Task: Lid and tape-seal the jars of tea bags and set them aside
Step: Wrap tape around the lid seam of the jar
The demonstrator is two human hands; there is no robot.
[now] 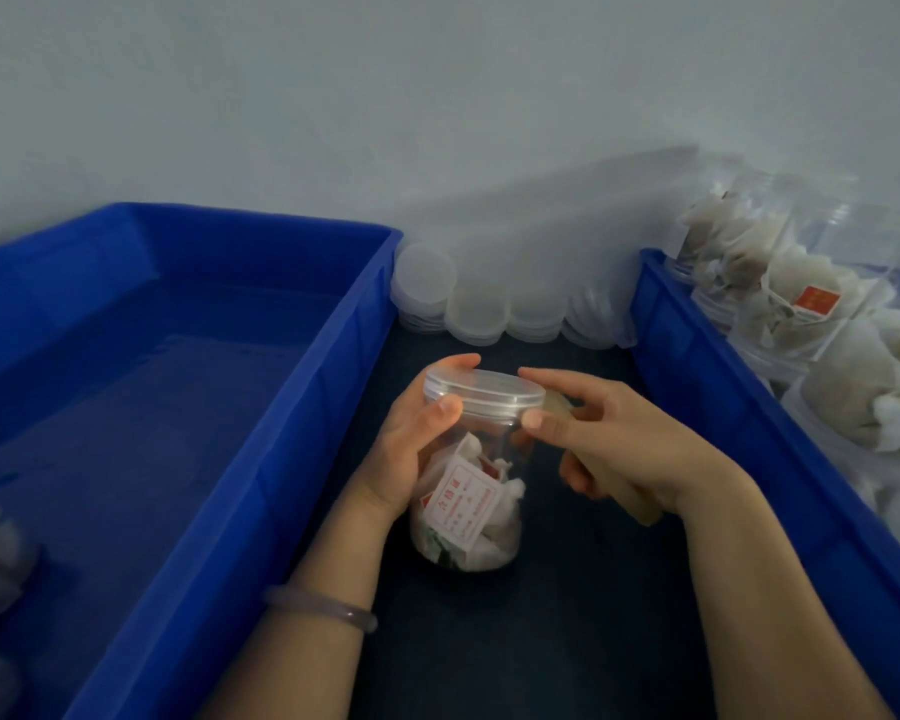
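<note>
A clear plastic jar (468,517) of tea bags stands on the dark table between two blue bins, with a translucent lid (484,391) on top. My left hand (417,439) wraps the jar's upper left side, thumb on the lid's rim. My right hand (619,439) holds a roll of tan tape (630,498) in its palm, while its thumb and forefinger pinch the lid's rim on the right. A white label with red print shows through the jar's wall.
A large blue bin (178,407) fills the left, with a few sealed jars at its near-left corner. Another blue bin (723,387) on the right holds several open jars of tea bags (801,314). Stacks of spare lids (479,304) line the wall behind.
</note>
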